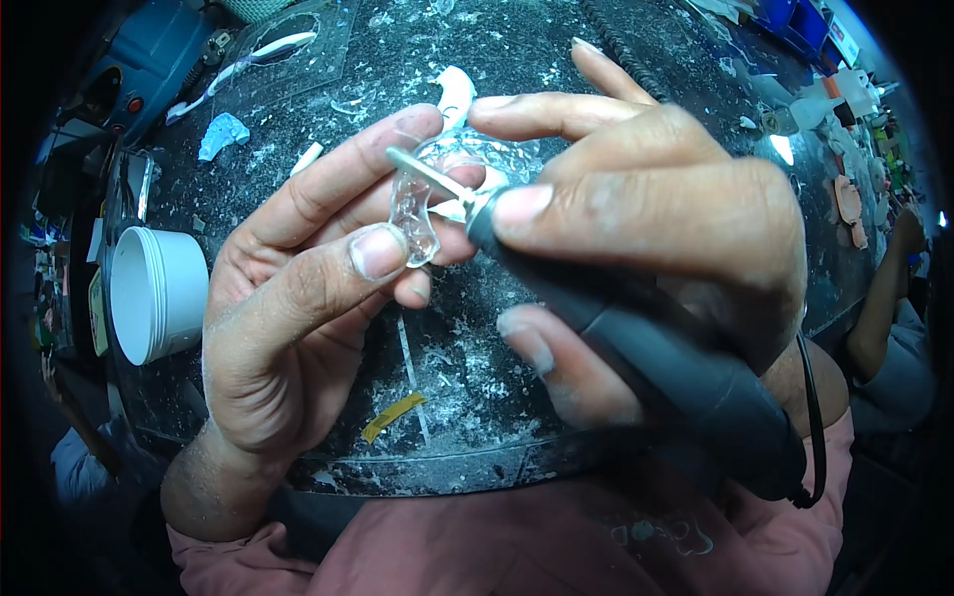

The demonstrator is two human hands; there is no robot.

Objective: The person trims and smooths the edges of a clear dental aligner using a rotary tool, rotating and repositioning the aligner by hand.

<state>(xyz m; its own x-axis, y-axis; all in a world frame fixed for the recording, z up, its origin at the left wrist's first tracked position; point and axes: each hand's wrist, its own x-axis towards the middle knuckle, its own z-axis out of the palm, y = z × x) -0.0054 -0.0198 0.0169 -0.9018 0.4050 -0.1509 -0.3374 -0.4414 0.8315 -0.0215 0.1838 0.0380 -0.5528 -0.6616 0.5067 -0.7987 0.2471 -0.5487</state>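
Okay, so a clear, glossy plastic piece (pixel 412 211) with a bumpy, curved shape is pinched in the left hand (pixel 298 293) over a scuffed, white-flecked black desk (pixel 477 348). A smooth dark rotary tool (pixel 646 348) is gripped in the right hand (pixel 666 209), slim bit (pixel 429 176) held right by the plastic; whether they're touching can't be made out, and the tool's back end is lost in shadow.
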